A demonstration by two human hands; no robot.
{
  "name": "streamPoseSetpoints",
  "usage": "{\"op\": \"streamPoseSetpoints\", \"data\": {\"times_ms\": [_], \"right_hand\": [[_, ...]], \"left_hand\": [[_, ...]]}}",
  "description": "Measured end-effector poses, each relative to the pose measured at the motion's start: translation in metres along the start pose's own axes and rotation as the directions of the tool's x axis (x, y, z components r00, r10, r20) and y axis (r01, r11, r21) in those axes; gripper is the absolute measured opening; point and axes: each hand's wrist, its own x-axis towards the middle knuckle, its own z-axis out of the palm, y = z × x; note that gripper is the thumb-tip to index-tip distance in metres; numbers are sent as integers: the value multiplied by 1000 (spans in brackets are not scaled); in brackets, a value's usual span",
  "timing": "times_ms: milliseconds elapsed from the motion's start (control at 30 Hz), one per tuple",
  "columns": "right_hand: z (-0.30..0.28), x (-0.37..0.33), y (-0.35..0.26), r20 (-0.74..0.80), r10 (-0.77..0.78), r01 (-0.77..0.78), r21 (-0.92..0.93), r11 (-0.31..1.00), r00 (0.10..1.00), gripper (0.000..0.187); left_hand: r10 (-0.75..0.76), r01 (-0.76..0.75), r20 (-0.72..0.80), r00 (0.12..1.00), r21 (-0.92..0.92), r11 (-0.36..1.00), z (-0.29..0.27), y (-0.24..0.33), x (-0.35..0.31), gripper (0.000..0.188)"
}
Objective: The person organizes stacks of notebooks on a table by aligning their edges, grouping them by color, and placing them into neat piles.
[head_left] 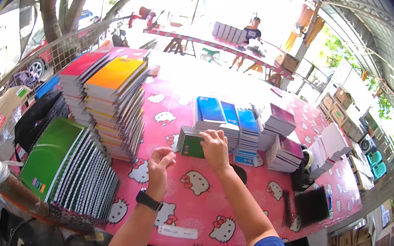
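My right hand (214,149) reaches over a low stack of small green notebooks (192,145), its fingers bent and slightly apart at the stack's right end. I cannot see a grip on any notebook. My left hand (162,160), with a dark watch on the wrist, hovers over the tablecloth just left of that stack. Its fingers are curled closed, and nothing shows in them. Right behind the green notebooks stand stacks of small blue notebooks (210,111). Farther right are stacks of maroon-covered notebooks (286,148).
Tall piles of yellow notebooks (114,76), red notebooks (82,64) and large green spiral notebooks (53,154) line the left side. A tape dispenser (304,170) and black spiral bindings (312,206) lie right on the pink tablecloth (190,220). A person (252,34) sits at a far table.
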Motion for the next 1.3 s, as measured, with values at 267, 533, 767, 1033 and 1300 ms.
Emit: {"op": "streamPoseSetpoints", "data": {"times_ms": [267, 533, 767, 1033, 1300], "right_hand": [[8, -2, 27, -22, 6, -11, -211, 977, 1000, 21], [-48, -29, -36, 373, 22, -89, 163, 983, 928, 18], [-80, -60, -24, 426, 123, -216, 179, 960, 896, 28], [-195, -174, 90, -130, 742, -700, -468, 539, 658, 24], [-184, -219, 112, -99, 713, -612, -603, 511, 694, 17]], "left_hand": [[36, -96, 209, 977, 285, 954, 7, -11, -13, 11], [451, -754, 640, 622, 645, 123, 33, 14, -34, 39], [154, -745, 729, 667, 659, 105, 18, -3, -23, 37], [229, -787, 754, 615, 602, 132, 27, 0, -29, 27], [330, -805, 747, 577, 588, 76, 24, 5, -26, 26]]}}
